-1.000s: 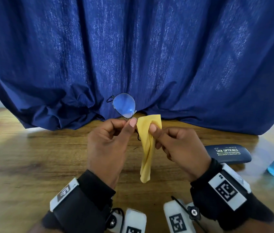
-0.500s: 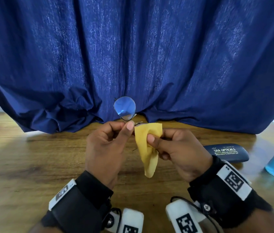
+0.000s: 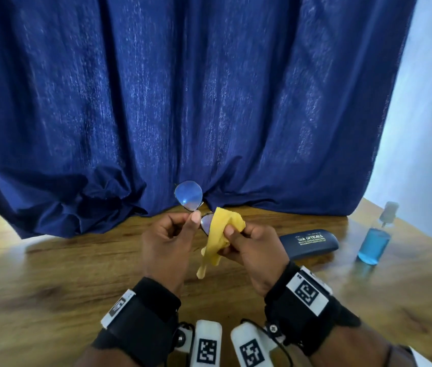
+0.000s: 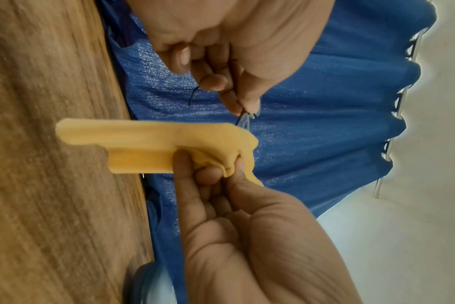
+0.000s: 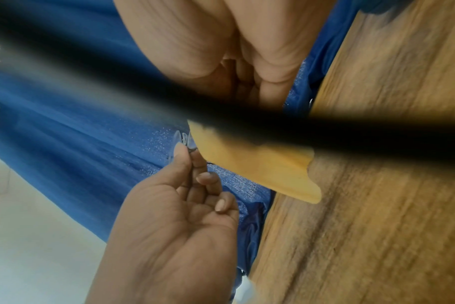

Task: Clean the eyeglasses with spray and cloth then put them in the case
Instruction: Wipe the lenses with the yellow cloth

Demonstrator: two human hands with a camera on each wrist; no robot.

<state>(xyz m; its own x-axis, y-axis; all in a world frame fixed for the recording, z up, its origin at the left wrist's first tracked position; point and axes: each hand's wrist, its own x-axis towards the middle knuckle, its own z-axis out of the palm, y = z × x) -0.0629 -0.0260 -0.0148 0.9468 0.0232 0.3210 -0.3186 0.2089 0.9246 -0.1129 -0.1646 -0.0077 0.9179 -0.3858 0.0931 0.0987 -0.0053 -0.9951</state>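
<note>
Head view shows the wiping step in hand: the left hand [image 3: 165,243] pinches the eyeglasses [image 3: 188,196] at the bridge between thumb and forefinger, its other fingers curled in loosely, one lens standing clear above the fingertips; the right hand [image 3: 249,242] pinches the yellow cloth [image 3: 216,238] between thumb and fingers, folded over the second lens, the loose end hanging down above the table [image 3: 50,274]; from the left wrist view the cloth [image 4: 153,139] is bunched tight at the right hand's fingertips [image 4: 181,162]. By my judgement the spraying is done and the polishing is partway; the next move calls for rubbing this lens, then shifting the cloth to the upper one, keeping the bridge grip light so the frame does not twist. Toward the table's right edge lies the closed case [image 3: 311,242], and beyond it, nearer that edge, stands the spray bottle [image 3: 375,239].
</note>
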